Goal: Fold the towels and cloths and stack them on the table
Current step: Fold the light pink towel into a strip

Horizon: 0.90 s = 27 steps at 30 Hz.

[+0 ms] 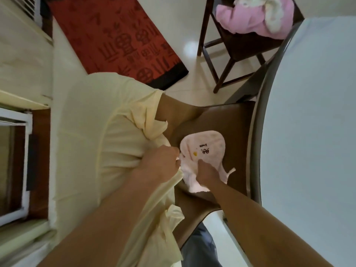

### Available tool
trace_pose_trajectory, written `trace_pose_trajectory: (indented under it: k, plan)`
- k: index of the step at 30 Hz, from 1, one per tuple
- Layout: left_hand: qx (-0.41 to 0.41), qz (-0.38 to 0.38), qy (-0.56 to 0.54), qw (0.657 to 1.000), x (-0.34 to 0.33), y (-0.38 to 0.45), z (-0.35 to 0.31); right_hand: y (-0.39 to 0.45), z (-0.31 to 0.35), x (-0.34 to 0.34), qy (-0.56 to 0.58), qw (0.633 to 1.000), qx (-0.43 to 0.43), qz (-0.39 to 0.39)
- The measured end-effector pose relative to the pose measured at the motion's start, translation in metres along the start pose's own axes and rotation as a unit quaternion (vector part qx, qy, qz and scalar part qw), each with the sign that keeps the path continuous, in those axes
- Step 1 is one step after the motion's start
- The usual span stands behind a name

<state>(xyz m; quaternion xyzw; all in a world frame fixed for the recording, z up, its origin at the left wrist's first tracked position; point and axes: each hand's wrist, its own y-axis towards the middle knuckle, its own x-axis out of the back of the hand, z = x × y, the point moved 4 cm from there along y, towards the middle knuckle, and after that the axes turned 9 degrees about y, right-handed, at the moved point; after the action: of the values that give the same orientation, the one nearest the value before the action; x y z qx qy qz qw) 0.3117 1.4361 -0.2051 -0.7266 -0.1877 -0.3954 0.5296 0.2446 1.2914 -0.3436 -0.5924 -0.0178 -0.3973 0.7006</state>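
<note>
Two hands work at a small pink cloth that lies on a brown chair seat, just beside the rim of the white table. The left hand has its fingers curled, pinching the cloth's near edge where it meets a big pale yellow cloth draped over the chair's side. The right hand rests on the pink cloth; its fingers seem curled into the fabric, though the grip itself is hidden under the hand. A thin tie trails from the cloth past the right wrist.

Judging from this, the step in hand is picking up or starting the fold of the pink cloth; it is not yet folded, and the visible part of the table bears no stack. The next move likely calls for lifting the cloth clear of the yellow one, spreading it flat, and matching its edges, minding the loose tie.

A second chair further off holds a pink and white bundle, probably more to fold. A red mat lies on the floor.
</note>
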Motion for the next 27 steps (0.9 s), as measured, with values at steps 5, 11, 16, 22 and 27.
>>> trace_pose_trajectory:
  k: [5, 11, 16, 22, 27]
  plan:
    - [0.012, 0.021, -0.034, 0.999, -0.023, 0.005, -0.013, -0.01, 0.044, 0.026, 0.146, 0.986, -0.005, -0.077]
    - [0.036, 0.058, -0.196, 0.978, -0.022, 0.013, -0.013, -0.052, 0.047, 0.079, 0.414, 0.905, 0.012, -0.101]
    - [-0.062, 0.003, -0.221, 0.973, 0.022, 0.01, -0.008, -0.1, 0.056, 0.126, 0.546, 0.833, 0.083, -0.025]
    - [-0.15, -0.033, -0.301, 0.941, 0.089, -0.034, -0.036, -0.169, 0.044, 0.173, 0.569, 0.81, 0.109, -0.088]
    - [-0.194, -0.058, -0.322, 0.925, 0.119, -0.104, -0.067, -0.267, 0.019, 0.167, 0.523, 0.82, 0.109, -0.206]
